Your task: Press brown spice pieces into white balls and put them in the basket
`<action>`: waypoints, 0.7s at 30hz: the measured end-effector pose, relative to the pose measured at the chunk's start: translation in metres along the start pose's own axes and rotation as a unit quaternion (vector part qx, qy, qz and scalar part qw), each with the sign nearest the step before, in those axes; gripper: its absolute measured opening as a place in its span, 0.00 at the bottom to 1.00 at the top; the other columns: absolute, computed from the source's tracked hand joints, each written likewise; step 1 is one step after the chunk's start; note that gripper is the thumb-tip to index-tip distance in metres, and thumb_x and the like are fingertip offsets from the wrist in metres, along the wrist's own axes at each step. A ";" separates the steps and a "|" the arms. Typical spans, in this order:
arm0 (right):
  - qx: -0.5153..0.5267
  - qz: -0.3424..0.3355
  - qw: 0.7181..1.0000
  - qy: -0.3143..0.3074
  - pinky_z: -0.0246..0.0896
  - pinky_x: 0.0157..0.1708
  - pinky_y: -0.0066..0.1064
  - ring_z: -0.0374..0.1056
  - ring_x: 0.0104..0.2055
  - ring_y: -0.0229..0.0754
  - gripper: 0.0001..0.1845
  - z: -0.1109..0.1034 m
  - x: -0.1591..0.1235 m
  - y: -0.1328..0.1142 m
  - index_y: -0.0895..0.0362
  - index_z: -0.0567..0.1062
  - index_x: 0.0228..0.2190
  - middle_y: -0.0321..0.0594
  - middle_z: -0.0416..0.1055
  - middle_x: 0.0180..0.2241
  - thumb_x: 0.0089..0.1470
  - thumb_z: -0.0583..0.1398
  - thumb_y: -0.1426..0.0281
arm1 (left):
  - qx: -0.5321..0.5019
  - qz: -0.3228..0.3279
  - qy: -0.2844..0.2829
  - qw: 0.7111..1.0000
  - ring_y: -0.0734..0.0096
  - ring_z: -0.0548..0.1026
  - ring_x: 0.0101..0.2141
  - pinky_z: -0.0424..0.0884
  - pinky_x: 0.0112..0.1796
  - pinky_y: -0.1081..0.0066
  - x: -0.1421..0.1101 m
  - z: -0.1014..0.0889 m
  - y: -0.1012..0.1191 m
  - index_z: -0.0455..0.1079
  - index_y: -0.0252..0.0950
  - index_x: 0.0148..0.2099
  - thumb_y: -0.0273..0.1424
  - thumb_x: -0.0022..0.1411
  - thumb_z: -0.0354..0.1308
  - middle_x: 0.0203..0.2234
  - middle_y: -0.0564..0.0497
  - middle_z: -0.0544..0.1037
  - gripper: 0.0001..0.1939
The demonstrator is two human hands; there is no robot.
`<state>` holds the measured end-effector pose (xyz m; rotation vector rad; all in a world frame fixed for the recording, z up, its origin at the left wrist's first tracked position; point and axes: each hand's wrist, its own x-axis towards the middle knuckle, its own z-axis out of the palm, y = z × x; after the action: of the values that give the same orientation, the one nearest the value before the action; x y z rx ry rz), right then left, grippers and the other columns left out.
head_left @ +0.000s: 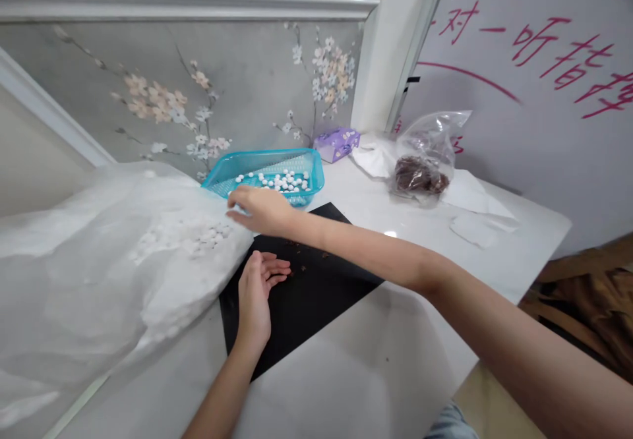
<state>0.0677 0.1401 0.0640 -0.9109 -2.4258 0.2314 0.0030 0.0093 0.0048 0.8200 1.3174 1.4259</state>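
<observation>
My right hand (262, 211) reaches across to the left, just in front of the blue plastic basket (319, 174) and beside the large white plastic bag (89, 221). Its thumb and forefinger are bent with a gap between them, and I see nothing held. My left hand (258, 294) hovers at or rests on the left part of the black mat (306, 320), fingers loosely extended and apart. Small brown bits (303, 268) lie on the mat near its fingertips. White balls (287, 180) sit in the basket, and more white balls (210, 238) show in the bag.
A clear bag of brown material (420, 174) stands at the back right, by crumpled white paper (469, 195). A purple tissue pack (337, 144) leans near the wall. The white table (356, 373) ends at the right, beside a whiteboard (519, 129).
</observation>
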 end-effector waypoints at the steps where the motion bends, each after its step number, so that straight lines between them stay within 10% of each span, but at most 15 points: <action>1: -0.004 -0.032 0.999 -0.033 0.60 0.35 0.30 0.68 0.42 0.42 0.14 0.008 0.003 -0.011 0.57 0.71 0.41 0.42 0.70 0.44 0.60 0.52 0.64 | -0.006 0.003 0.006 1.000 0.70 0.75 0.27 0.69 0.29 0.74 0.000 0.000 0.000 0.67 0.35 0.33 0.52 0.55 0.52 0.23 0.50 0.77 0.23; 6: -0.026 -0.043 0.985 -0.162 0.60 0.32 0.31 0.68 0.41 0.44 0.11 0.041 0.021 -0.038 0.60 0.73 0.37 0.45 0.71 0.43 0.56 0.53 0.69 | -0.024 0.016 0.011 1.000 0.72 0.72 0.23 0.67 0.26 0.74 0.001 0.001 -0.002 0.68 0.34 0.27 0.50 0.56 0.50 0.19 0.50 0.75 0.23; 21: -0.008 -0.164 0.986 -0.017 0.52 0.27 0.28 0.63 0.29 0.37 0.12 -0.002 -0.048 0.011 0.62 0.70 0.35 0.45 0.68 0.37 0.60 0.50 0.68 | -0.093 0.034 0.054 0.994 0.76 0.73 0.27 0.68 0.28 0.76 0.002 -0.001 -0.001 0.68 0.35 0.45 0.44 0.57 0.54 0.29 0.52 0.75 0.19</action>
<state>0.1048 0.1172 0.0417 -0.5053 -2.5657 0.1053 0.0017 0.0106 0.0029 0.6776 1.2249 1.6387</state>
